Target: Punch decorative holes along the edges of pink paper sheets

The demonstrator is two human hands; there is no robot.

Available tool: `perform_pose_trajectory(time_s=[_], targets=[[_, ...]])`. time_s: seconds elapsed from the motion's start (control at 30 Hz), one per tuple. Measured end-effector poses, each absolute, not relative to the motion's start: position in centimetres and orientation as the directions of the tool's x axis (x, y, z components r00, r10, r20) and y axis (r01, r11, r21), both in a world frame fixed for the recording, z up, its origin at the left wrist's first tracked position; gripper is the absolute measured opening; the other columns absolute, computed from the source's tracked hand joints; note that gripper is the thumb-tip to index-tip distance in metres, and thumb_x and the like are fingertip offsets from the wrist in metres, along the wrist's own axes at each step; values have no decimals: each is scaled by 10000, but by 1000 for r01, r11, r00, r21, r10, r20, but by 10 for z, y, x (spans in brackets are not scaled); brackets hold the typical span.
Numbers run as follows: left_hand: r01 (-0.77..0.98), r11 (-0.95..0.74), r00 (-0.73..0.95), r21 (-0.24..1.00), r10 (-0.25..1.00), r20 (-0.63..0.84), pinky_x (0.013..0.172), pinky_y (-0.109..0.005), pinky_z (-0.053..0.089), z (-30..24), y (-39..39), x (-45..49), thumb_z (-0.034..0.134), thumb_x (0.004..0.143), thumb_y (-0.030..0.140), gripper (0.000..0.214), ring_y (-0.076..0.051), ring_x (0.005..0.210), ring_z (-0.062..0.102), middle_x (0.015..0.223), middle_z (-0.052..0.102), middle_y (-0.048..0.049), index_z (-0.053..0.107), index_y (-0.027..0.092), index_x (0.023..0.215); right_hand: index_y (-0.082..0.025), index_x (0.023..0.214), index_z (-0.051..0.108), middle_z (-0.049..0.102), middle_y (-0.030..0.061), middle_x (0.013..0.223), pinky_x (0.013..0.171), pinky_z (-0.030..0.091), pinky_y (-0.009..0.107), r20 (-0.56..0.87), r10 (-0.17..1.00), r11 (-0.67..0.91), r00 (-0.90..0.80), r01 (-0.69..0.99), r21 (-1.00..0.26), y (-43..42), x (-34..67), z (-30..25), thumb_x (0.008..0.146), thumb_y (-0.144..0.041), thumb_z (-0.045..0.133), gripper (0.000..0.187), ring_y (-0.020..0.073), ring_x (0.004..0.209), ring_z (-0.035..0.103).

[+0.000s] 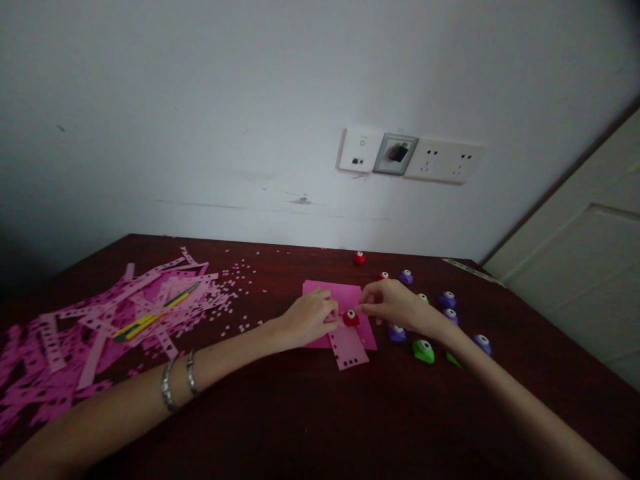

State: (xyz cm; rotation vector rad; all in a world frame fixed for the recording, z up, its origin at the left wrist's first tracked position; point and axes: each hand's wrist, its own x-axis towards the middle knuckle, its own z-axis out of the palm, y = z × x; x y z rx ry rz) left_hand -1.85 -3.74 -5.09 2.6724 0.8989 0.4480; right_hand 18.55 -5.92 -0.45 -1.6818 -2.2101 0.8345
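A small red craft punch with a white-ringed top sits on pink paper between my two hands. A lighter pink paper strip, with punched shapes along its edges, extends from under the punch toward me. My left hand is closed, its fingertips pinching the strip's left edge beside the punch. From the other side my right hand comes in with curled fingers, thumb and forefinger pinched close to the punch. What those fingertips hold, if anything, is hidden. Beneath lies a stack of brighter pink sheets.
Pink scrap strips and tiny cut-outs cover the table's left, with a yellow utility knife on top. Several punches stand at right, including a green one and a purple one. Another red punch is near the wall.
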Motion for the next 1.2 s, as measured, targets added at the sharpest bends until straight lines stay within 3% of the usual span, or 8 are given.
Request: perform_pose_trajectory(time_s=[0.07, 0.13, 0.27, 0.67, 0.93, 1.07, 1.2], targets=[[549, -763, 758, 341, 626, 182, 724, -296, 394, -55, -38, -20, 560, 790, 372, 240, -177, 814, 507, 875, 546, -56, 608, 151, 870, -134, 832, 644, 662, 71, 757, 561, 447, 243, -49, 938, 273, -344, 817, -509, -62, 187, -9, 740, -241, 601, 148, 152, 634, 594], [551, -765, 766, 332, 622, 162, 720, -295, 392, -57, -38, -20, 596, 761, 412, 285, -185, 831, 505, 886, 538, -56, 601, 152, 877, -142, 949, 638, 651, 88, 922, 700, 453, 283, 16, 918, 360, -396, 815, -455, -64, 188, -17, 707, -195, 630, 248, 187, 795, 593], [560, -742, 764, 369, 635, 115, 701, -286, 382, -60, -36, -20, 649, 698, 467, 359, -189, 832, 503, 881, 536, -52, 595, 155, 867, -157, 1052, 605, 610, 91, 1063, 841, 415, 324, 37, 867, 461, -497, 771, -439, -66, 187, -31, 707, -153, 622, 346, 212, 959, 555], [574, -644, 736, 506, 676, 26, 706, -270, 373, -64, -31, -20, 663, 673, 463, 397, -175, 840, 498, 910, 548, -49, 565, 167, 919, -183, 922, 662, 633, 46, 862, 652, 414, 257, -21, 872, 435, -489, 795, -422, -64, 194, -29, 720, -180, 616, 207, 154, 709, 553], [560, -620, 715, 550, 697, 57, 769, -291, 384, -60, -30, -21, 636, 698, 451, 405, -185, 894, 511, 978, 561, -69, 562, 166, 977, -196, 905, 657, 623, 32, 862, 646, 404, 254, -12, 883, 423, -469, 807, -413, -68, 196, -27, 711, -175, 636, 196, 150, 711, 541], [500, -522, 628, 691, 768, 125, 796, -318, 403, -57, -22, -21, 599, 741, 415, 386, -181, 889, 539, 983, 601, -90, 572, 137, 1007, -187, 904, 645, 613, 30, 867, 630, 392, 245, 38, 883, 440, -468, 796, -415, -73, 194, -22, 715, -161, 632, 192, 140, 707, 532], [375, -309, 635, 874, 773, 1, 638, -270, 414, -53, -16, -21, 628, 707, 408, 330, -132, 698, 548, 769, 625, -45, 617, 119, 865, -193, 884, 643, 605, 21, 848, 614, 382, 240, 71, 886, 441, -458, 788, -430, -77, 191, -14, 717, -144, 614, 177, 131, 690, 524]])
